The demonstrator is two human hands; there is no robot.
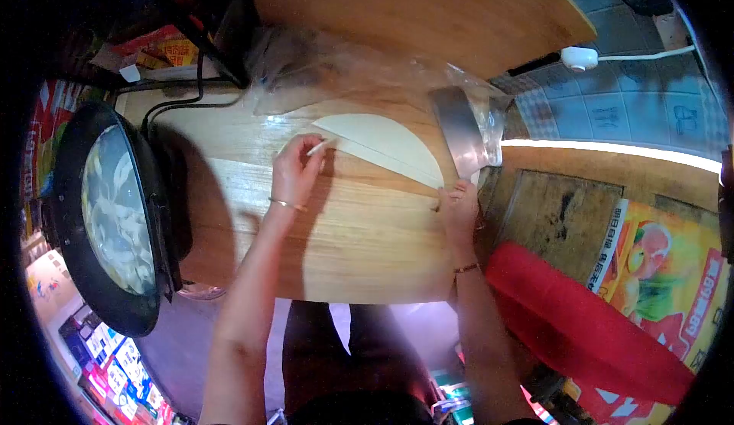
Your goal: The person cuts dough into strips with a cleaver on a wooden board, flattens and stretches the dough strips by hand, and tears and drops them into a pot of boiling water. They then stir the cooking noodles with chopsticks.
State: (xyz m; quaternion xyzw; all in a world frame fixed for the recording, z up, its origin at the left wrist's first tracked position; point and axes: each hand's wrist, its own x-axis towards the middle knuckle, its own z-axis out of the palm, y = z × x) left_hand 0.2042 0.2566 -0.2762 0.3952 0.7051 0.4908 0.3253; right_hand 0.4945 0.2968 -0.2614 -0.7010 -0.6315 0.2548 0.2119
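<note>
One pale, smooth half-moon sheet of dough [390,142] lies flat on the light wooden table [367,249], near the middle of the view. Its long axis runs from ten o'clock to four o'clock, its curved edge facing one o'clock, and one thin line runs close along its straight edge. At its ten o'clock end, the left hand [297,167] pinches one small, narrow white piece [318,147] between nearly closed thumb and fingers. At its four o'clock end, the right hand [459,199] has its fingers bent at the dough's tip; whether it grips anything cannot be told. One broad, grey metal cleaver blade [459,131] lies at the dough's two o'clock, just beside it. One crumpled clear plastic sheet [306,62] lies towards eleven o'clock. One round black wok [69,211], holding pale pieces in liquid, stands well apart at nine o'clock.
</note>
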